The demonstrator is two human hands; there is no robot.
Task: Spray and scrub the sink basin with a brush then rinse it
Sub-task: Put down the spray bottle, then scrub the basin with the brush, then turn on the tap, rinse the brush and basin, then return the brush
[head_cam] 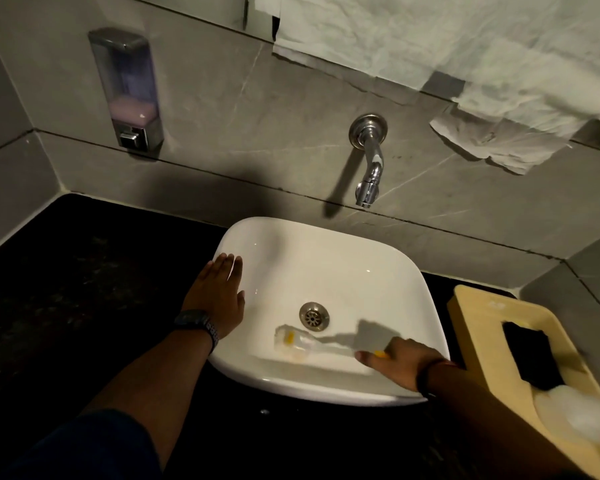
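Observation:
A white sink basin (329,268) sits on a black counter, with a metal drain (314,315) near its front. My right hand (400,363) is shut on the handle of a white and yellow brush (293,344). The brush head lies blurred on the basin's front slope, just below and left of the drain. My left hand (219,296) lies flat and open on the basin's left rim, fingers together, a watch on the wrist. A chrome tap (369,168) juts from the wall above the basin; no water shows.
The black counter (84,289) spreads to the left. A beige tray (482,327) at the right holds a black object (530,356) and a blurred white bottle (575,414). A soap dispenser (127,88) hangs on the grey tiled wall. Crumpled paper (430,46) covers the upper wall.

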